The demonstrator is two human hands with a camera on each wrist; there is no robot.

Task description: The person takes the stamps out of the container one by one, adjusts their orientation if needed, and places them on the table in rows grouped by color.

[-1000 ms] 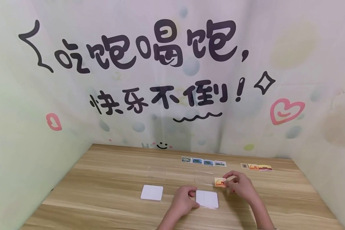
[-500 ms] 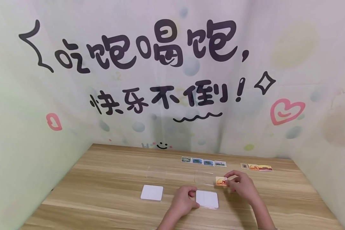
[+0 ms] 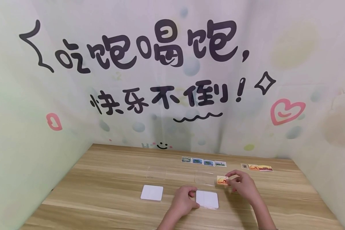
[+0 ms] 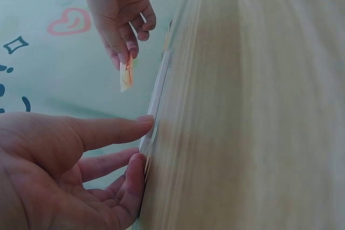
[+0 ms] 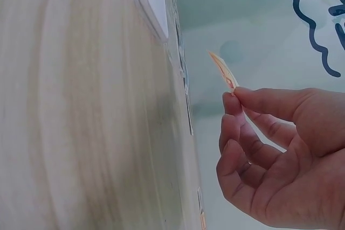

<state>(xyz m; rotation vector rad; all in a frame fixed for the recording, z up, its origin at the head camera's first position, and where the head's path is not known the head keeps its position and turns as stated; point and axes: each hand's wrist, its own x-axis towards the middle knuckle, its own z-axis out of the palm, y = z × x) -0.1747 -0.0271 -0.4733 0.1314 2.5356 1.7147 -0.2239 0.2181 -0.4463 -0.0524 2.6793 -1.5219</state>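
My right hand [image 3: 242,184] pinches an orange and yellow stamp [image 3: 222,180] between thumb and fingertips, by its right edge. In the right wrist view the stamp [image 5: 223,72] is raised above the tabletop, slightly bowed. My left hand [image 3: 184,200] holds the left side of a white card in a clear holder [image 3: 207,199], thumb at the near corner and index finger at the far one. The left wrist view shows the holder [image 4: 156,92] edge-on, flat on the table, with the thumb and curled fingers of my left hand [image 4: 70,171] at its edge.
A second white card [image 3: 151,192] lies to the left. Two clear plastic pieces [image 3: 156,172] lie behind the cards. A row of several green and blue stamps [image 3: 203,161] is at the back, with more stamps [image 3: 257,167] to its right. A printed cloth [image 3: 161,127] hangs behind the wooden table [image 3: 103,166].
My right hand has shifted slightly right and away from me with the stamp. The left hand stays at the card holder.
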